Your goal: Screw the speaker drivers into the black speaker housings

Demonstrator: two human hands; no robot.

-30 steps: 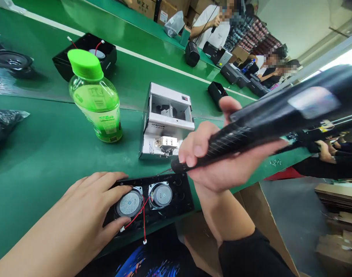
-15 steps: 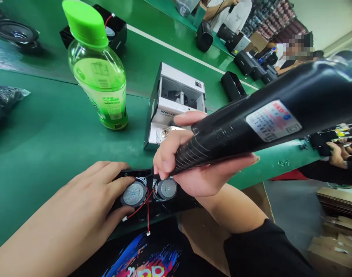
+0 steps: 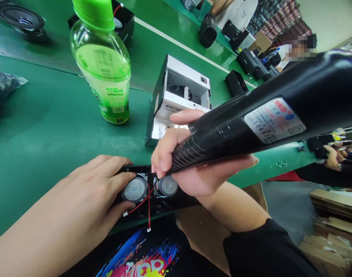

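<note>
A black speaker panel [image 3: 171, 203] lies at the table's near edge, with two small round speakers set in it. My left hand [image 3: 90, 188] is closed around the left speaker [image 3: 134, 189], thumb and forefinger at its sides and the other fingers over the panel's far edge. In my right hand [image 3: 197, 179] is a thick black electric screwdriver [image 3: 222, 132], slanting down to the left. Its tip, hidden by my fingers, points between the left speaker and the right speaker [image 3: 168, 186]. Red and black wires [image 3: 149, 207] with white plugs trail from the speakers toward me.
Beyond my hands stand a white screw feeder [image 3: 187, 71] and a green drink bottle [image 3: 106, 80]. At left are a bag of dark parts [image 3: 4, 88] and a larger loose speaker [image 3: 20, 19]. Black speaker boxes [image 3: 236, 82] and co-workers are farther off; cartons [image 3: 328, 246] lie lower right.
The view has shifted slightly, so the bottle and screw feeder appear a little higher and farther right. Both hands keep their holds, the screwdriver still over the panel.
</note>
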